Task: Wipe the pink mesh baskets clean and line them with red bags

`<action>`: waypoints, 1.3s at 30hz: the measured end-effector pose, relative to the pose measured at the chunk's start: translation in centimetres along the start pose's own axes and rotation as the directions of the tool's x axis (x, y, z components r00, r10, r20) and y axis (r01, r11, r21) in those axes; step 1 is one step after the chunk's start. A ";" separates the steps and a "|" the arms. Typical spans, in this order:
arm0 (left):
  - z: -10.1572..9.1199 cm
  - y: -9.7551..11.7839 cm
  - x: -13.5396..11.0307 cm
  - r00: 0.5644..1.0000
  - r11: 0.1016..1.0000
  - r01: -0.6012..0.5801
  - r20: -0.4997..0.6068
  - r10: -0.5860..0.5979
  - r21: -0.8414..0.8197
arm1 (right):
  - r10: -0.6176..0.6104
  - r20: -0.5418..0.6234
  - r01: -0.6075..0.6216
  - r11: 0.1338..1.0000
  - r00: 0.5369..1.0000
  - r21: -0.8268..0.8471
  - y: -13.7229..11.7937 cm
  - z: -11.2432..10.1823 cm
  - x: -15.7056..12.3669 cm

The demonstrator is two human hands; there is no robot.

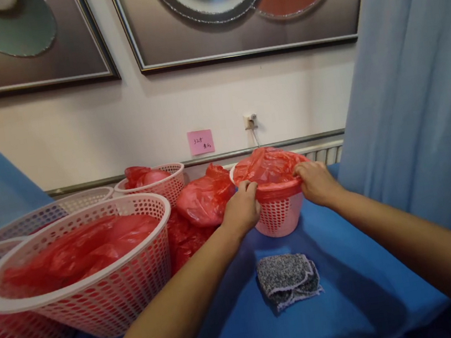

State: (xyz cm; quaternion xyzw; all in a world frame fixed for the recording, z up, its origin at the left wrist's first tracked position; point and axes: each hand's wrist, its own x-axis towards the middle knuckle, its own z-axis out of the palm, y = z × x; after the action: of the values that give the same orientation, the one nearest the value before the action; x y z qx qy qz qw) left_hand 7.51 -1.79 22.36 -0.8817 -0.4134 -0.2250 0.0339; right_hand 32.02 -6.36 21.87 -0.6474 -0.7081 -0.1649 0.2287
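A small perforated basket (278, 218) stands on the blue-covered table (238, 318), with a thin red plastic bag (269, 164) lining it and folded over the front of its rim. My left hand (242, 206) pinches the bag at the rim's left side. At the right side of the rim, my right hand (317, 181) is closed on the same bag, thumb and fingers together. White rim shows bare at the back left. Nearer to me lies a folded grey speckled cloth (288, 277) with pale edging.
Larger white perforated baskets (129, 202) holding red bags crowd the left. A stuffed red bag (207, 199) sits between them and the small basket. Behind are a wall socket with a plug (251, 122) and a pink note (200, 142). A blue curtain (412, 98) hangs at right.
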 end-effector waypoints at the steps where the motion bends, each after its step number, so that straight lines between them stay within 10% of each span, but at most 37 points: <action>1: 0.2 0.3 0.1 1.000 1.000 0.003 0.009 -0.003 -0.007 | -0.045 -0.012 0.045 0.999 0.999 0.028 -1.2 -0.1 -0.1; 7: 0.4 0.5 0.3 1.000 1.000 -0.010 0.004 0.010 -0.027 | -0.140 0.088 0.137 0.990 0.986 0.040 -8.2 0.2 0.6; 17: -1.7 -2.9 0.3 0.998 1.000 0.012 -0.064 -0.014 -0.021 | -0.010 0.051 0.013 0.998 0.999 -0.057 -2.1 -1.1 0.4; 24: 1.2 -1.2 -0.3 0.972 0.944 -0.102 -0.233 0.028 -0.313 | -0.170 0.014 0.169 0.984 0.985 0.063 -5.7 -1.6 -0.9; 30: 0.1 -2.0 -0.8 0.933 0.838 0.098 -0.244 -0.265 -0.536 | -0.028 0.024 0.029 0.998 0.999 -0.056 -7.2 -0.2 -0.6; 39: -2.6 0.5 0.5 0.925 0.919 0.143 -0.281 -0.257 -0.367 | -0.002 -0.011 0.002 0.998 1.000 -0.064 -7.8 -0.3 -0.7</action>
State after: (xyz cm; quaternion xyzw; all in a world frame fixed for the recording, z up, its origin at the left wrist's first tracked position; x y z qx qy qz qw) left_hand 7.20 -2.42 24.95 -0.7775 -0.4462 -0.4368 -0.0746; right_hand 24.35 -8.00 22.23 -0.6527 -0.7018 -0.1913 0.2117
